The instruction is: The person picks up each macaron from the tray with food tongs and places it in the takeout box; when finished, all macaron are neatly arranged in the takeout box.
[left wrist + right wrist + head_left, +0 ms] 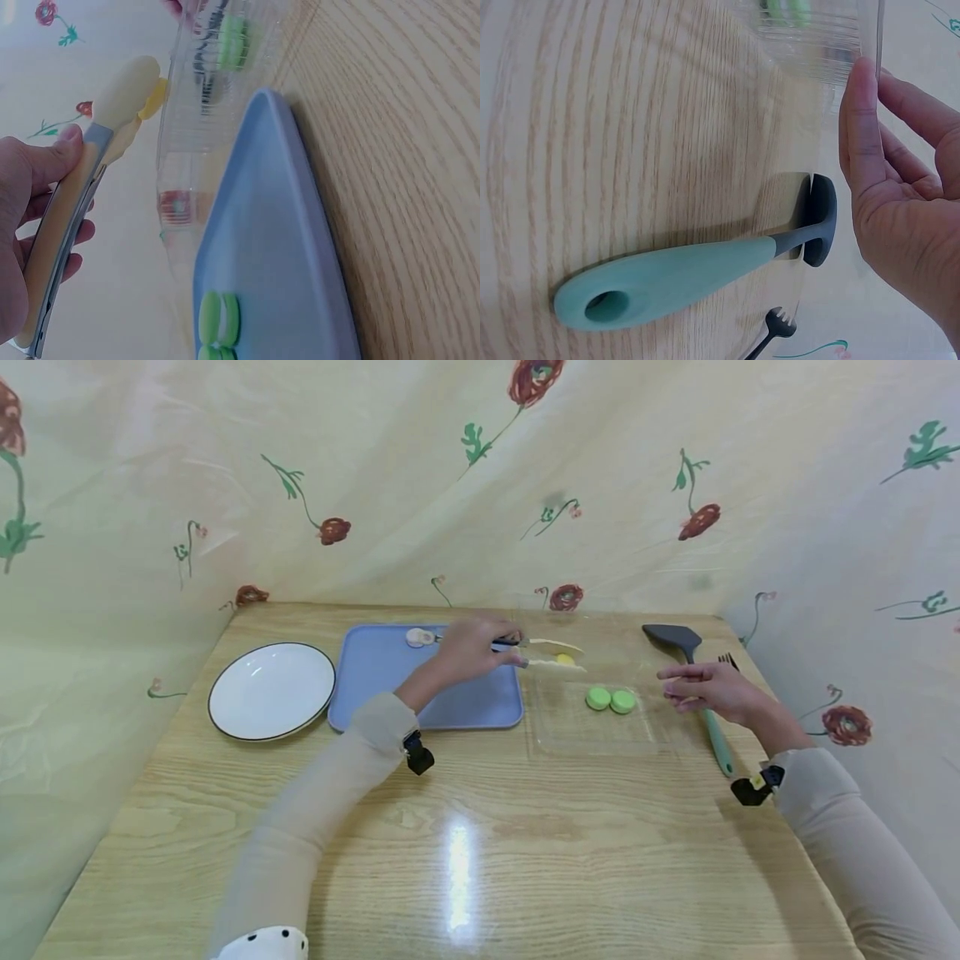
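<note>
My left hand (474, 647) grips a pair of tongs (71, 202). Between the cream tips of the tongs sits a small yellow macaron (154, 99), above the clear plastic container (600, 748). Two green macarons (611, 699) lie inside that container. My right hand (712, 692) pinches the container's right edge between thumb and fingers, as the right wrist view shows. Under my left arm is a blue tray (480, 714); the left wrist view has green macarons (218, 318) on it, which my hand and arm hide in the head view.
A white plate (272, 692) with a dark rim stands left of the tray. Beside my right hand lie a spatula (667, 281) with a green handle and dark head, and a dark fork (780, 322). Flowered cloth (420, 468) hangs behind the wooden table (375, 860).
</note>
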{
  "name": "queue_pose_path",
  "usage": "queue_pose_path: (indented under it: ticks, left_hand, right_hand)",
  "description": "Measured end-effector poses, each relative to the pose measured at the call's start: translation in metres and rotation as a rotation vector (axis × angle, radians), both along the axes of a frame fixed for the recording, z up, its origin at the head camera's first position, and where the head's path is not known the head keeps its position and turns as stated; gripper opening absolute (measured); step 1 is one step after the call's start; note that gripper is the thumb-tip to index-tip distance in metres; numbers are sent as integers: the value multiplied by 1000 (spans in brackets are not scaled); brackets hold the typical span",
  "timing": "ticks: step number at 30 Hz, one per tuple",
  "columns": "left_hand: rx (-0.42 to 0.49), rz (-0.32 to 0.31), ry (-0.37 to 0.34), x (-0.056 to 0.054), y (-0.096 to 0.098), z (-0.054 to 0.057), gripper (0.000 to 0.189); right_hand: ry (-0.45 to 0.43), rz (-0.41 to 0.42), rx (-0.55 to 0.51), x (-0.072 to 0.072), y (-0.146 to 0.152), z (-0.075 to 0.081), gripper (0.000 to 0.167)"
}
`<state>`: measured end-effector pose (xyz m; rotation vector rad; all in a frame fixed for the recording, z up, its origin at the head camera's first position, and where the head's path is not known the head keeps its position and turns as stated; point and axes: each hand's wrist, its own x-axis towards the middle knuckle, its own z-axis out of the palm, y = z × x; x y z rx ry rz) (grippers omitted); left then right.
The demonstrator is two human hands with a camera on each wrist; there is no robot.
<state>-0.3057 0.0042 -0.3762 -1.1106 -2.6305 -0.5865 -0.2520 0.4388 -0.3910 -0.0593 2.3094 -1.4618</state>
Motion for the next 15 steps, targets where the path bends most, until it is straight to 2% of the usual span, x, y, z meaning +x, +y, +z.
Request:
queue_pose_path:
  ticks: [4,10,15]
  left_hand:
    - [-13,-7,-21,2,8,-2,42]
    - [-14,-33,-20,4,18,-6,43]
    - [-14,-50,-31,4,24,-7,46]
  right_hand:
    - [7,6,3,1,0,-2,46]
    - [2,5,-12,3,0,-2,39]
    - [-1,-14,6,6,-2,0,44]
